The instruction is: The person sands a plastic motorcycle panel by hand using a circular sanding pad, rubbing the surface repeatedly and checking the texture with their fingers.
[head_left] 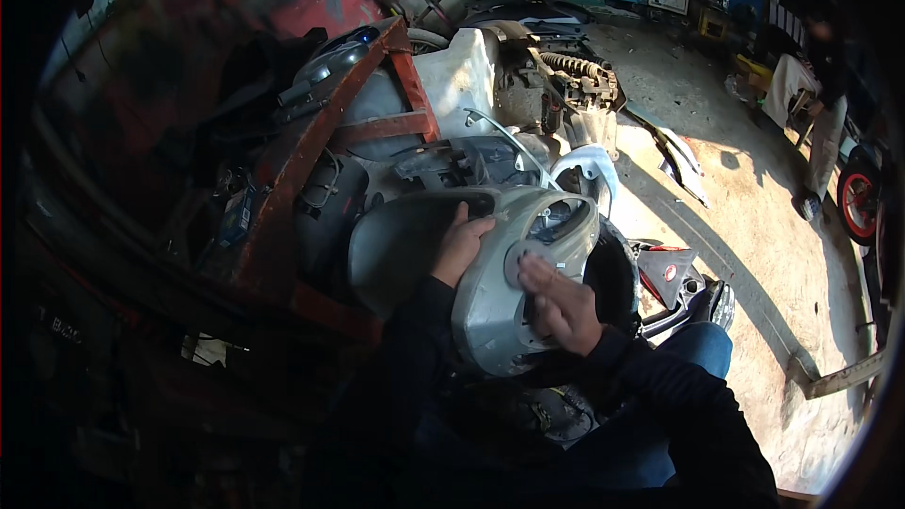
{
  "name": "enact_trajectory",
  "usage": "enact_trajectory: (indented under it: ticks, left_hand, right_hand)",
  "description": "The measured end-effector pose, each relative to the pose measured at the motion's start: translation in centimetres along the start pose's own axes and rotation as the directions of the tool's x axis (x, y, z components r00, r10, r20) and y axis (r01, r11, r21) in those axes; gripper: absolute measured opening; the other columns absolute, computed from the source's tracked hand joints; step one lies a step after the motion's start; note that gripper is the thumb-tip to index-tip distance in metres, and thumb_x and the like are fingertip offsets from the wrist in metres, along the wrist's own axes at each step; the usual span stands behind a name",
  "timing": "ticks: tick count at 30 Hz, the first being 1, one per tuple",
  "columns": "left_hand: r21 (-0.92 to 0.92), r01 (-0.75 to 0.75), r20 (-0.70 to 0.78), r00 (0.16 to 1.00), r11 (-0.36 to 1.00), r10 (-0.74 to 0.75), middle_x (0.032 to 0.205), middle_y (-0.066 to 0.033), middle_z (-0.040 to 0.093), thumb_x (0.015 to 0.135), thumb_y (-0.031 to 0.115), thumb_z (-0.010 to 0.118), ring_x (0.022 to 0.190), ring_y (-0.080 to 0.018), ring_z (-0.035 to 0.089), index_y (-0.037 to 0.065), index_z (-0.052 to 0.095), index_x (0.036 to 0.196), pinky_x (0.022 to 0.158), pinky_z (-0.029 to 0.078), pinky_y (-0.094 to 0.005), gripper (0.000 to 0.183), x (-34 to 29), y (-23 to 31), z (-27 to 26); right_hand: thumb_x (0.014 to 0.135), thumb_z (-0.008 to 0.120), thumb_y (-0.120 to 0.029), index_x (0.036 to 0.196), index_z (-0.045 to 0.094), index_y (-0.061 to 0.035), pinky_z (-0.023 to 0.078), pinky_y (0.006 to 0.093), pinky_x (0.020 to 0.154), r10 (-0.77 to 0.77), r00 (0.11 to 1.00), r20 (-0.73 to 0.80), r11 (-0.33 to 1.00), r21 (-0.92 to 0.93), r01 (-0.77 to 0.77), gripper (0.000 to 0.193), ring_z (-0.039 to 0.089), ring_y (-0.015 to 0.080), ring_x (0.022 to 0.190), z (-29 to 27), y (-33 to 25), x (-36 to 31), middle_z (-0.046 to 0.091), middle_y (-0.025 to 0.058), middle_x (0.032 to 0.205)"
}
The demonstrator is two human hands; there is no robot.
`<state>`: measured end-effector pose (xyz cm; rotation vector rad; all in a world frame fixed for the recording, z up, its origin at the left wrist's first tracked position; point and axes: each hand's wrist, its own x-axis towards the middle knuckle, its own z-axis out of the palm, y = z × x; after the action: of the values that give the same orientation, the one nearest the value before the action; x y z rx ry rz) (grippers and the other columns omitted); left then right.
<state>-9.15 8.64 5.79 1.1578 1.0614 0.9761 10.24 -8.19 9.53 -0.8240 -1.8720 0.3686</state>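
Note:
A large grey-white scooter body panel, rounded and with an oval opening on its upper right, sits tilted in front of me. My left hand holds its upper part, thumb and fingers against the surface beside a dark gap. On the panel's right half, my right hand presses a round grey pad against the surface under its fingertips. Those fingers are slightly blurred and cover part of the pad. A black tyre shows just right of the panel.
A rusty red metal frame rises close on the left. Beyond the panel lie scooter parts and a coil spring. A red-and-dark fairing piece lies near my foot. Another person stands at the far right, near a red-rimmed wheel.

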Motion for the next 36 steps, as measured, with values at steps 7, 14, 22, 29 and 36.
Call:
enact_trajectory:
  ticks: [7, 14, 22, 29, 36]
  left_hand:
    - [0.088, -0.041, -0.013, 0.999, 0.995, 0.042, 0.143, -0.0296, 0.049, 0.088, 0.023, 0.068, 0.126, -0.0286, 0.054, -0.018, 0.022, 0.149, 0.104, 0.042, -0.0285, 0.087, -0.9, 0.8, 0.1]
    - [0.285, -0.156, 0.052, 0.988, 0.946, 0.147, 0.144, -0.0223, 0.05, 0.088, 0.018, 0.069, 0.125, -0.0234, 0.054, -0.012, 0.027, 0.151, 0.103, 0.042, -0.0277, 0.081, 0.7, -1.6, -1.8]
    - [-0.198, 0.058, 0.068, 0.997, 0.978, -0.045, 0.104, -0.0153, 0.068, 0.083, 0.018, 0.074, 0.095, -0.0244, 0.069, -0.004, 0.048, 0.133, 0.075, 0.054, -0.0271, 0.06, -1.5, 1.7, 1.3]
    - [-0.08, 0.059, 0.161, 0.986, 0.995, -0.045, 0.138, -0.0226, 0.054, 0.091, 0.011, 0.064, 0.116, -0.0252, 0.061, -0.002, 0.02, 0.156, 0.096, 0.049, -0.0321, 0.079, -1.4, 1.2, 1.1]
    - [-0.262, 0.108, 0.179, 0.982, 0.959, -0.061, 0.136, -0.0242, 0.057, 0.091, 0.017, 0.062, 0.125, -0.025, 0.056, -0.014, 0.03, 0.148, 0.104, 0.042, -0.0297, 0.072, -2.3, 2.2, 1.4]
  right_hand:
    - [0.091, 0.051, -0.004, 0.129, 0.06, 0.004, 0.035, 0.0476, 0.117, -0.031, 0.998, 0.046, 0.998, 0.061, 0.029, 0.04, 0.049, 0.0391, 0.136, 1.7, -0.4, 0.0, 0.057, 0.0239, 0.139]
    - [0.09, 0.055, -0.005, 0.127, 0.061, 0.0047, 0.036, 0.0476, 0.116, -0.026, 0.999, 0.019, 0.997, 0.078, 0.024, 0.039, 0.05, 0.0383, 0.136, 2.1, -1.1, 0.0, 0.058, 0.0253, 0.136]
    - [0.088, 0.058, -0.001, 0.123, 0.062, 0.0089, 0.039, 0.0434, 0.114, 0.19, 0.981, -0.045, 0.968, 0.175, -0.18, 0.036, 0.055, 0.0401, 0.129, 0.9, 0.6, 3.2, 0.062, 0.0268, 0.129]
    - [0.09, 0.054, -0.007, 0.122, 0.064, 0.0031, 0.041, 0.0465, 0.113, 0.016, 0.999, 0.045, 1.0, 0.024, -0.017, 0.036, 0.059, 0.0373, 0.126, 0.3, 0.0, 3.2, 0.06, 0.0238, 0.133]
    - [0.089, 0.052, -0.002, 0.122, 0.065, 0.004, 0.041, 0.0456, 0.112, 0.133, 0.988, -0.078, 0.979, 0.164, -0.119, 0.035, 0.058, 0.0403, 0.125, 1.4, 0.1, 3.6, 0.062, 0.0281, 0.128]
